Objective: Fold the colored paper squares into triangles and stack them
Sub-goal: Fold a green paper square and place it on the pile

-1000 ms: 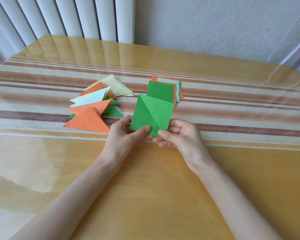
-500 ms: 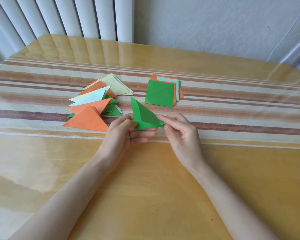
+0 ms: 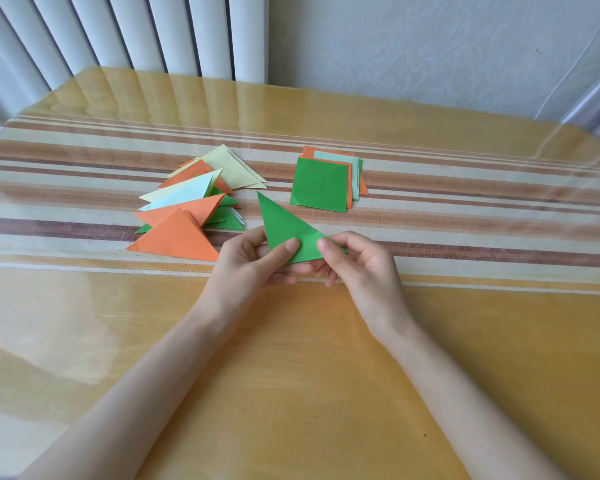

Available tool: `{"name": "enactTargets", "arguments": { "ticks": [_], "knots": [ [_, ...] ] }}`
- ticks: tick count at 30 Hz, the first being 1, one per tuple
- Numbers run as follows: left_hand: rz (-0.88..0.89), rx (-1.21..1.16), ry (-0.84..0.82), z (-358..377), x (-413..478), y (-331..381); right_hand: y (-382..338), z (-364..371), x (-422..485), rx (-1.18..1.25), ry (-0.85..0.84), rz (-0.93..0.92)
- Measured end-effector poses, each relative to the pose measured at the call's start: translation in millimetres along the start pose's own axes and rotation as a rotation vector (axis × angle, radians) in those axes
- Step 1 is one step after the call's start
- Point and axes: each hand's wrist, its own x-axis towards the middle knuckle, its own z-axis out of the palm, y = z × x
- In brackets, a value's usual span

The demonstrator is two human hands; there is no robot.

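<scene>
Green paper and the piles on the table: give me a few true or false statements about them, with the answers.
1. The left hand and the right hand both hold the green triangle. True.
2. The pile of squares has an orange sheet on top. False: the top sheet is green.
3. The pile of triangles lies left of the pile of squares. True.
4. The green triangle lies flat on the pile of triangles. False: it is held apart from it, between the two piles.
</scene>
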Motion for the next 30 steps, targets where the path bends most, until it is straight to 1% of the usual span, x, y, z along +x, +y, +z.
{"name": "enactTargets", "arguments": {
  "ticks": [2, 3, 5, 6, 7, 8, 9, 10, 11, 12, 14, 15, 18, 20, 22, 24, 27, 30],
  "knots": [
    [0.005, 0.02, 0.019, 2.1, -1.2, -0.4, 1.1, -1.2, 0.9, -0.005, 0.015, -0.002],
    [0.026, 0.037, 0.069, 2.5, -0.6, -1.8, 1.5, -2.1, 1.2, 0.001, 0.016, -0.002],
    [0.121, 0.113, 0.196, 0.1, 1.3, -3.3, 3.1, -5.2, 1.2, -0.049, 0.005, -0.012],
    [0.203, 0.218, 0.248, -3.1, 2.7, -4.3, 3.9, -7.4, 1.2, -0.127, -0.019, -0.035],
    [0.324, 0.409, 0.279, -8.4, 4.7, -6.1, 4.0, -9.7, 0.7, -0.235, -0.056, -0.066],
    [0.464, 0.669, 0.281, -14.2, 6.6, -8.9, 3.9, -11.7, 0.3, -0.346, -0.097, -0.101],
    [0.598, 0.927, 0.257, -18.0, 7.8, -10.8, 3.8, -13.2, 0.0, -0.431, -0.13, -0.129],
    [0.689, 1.114, 0.213, -19.1, 8.1, -11.4, 3.0, -14.4, -0.3, -0.469, -0.157, -0.138],
    [0.718, 1.22, 0.153, -18.6, 7.5, -11.8, 1.2, -14.9, -0.8, -0.464, -0.178, -0.13],
    [0.708, 1.258, 0.092, -16.7, 5.5, -10.9, -0.6, -15.4, -1.0, -0.449, -0.188, -0.122],
    [0.656, 1.225, 0.018, -15.6, 2.3, -9.7, -4.2, -15.9, -0.8, -0.436, -0.205, -0.118],
    [0.606, 1.171, -0.007, -16.6, 0.6, -7.7, -5.3, -16.5, -0.6, -0.43, -0.222, -0.116],
    [0.315, 0.922, -0.085, -23.0, -5.8, 2.6, -6.4, -19.3, 0.5, -0.422, -0.276, -0.094],
    [0.203, 0.801, -0.106, -31.8, -11.3, 9.5, -5.7, -19.0, 0.5, -0.381, -0.297, -0.067],
    [0.13, 0.693, -0.083, -43.8, -19.6, 17.5, -5.3, -13.9, 0.8, -0.306, -0.302, -0.016],
    [0.099, 0.624, -0.038, -57.1, -27.5, 25.4, -6.9, -3.9, 2.6, -0.256, -0.317, 0.02],
    [0.127, 0.623, 0.015, -73.8, -36.7, 33.5, -11.7, 15.3, 7.8, -0.238, -0.349, 0.031],
    [0.186, 0.501, 0.105, -91.6, -43.0, 41.1, -16.1, 35.9, 15.6, -0.17, -0.267, -0.001]
  ]
}}
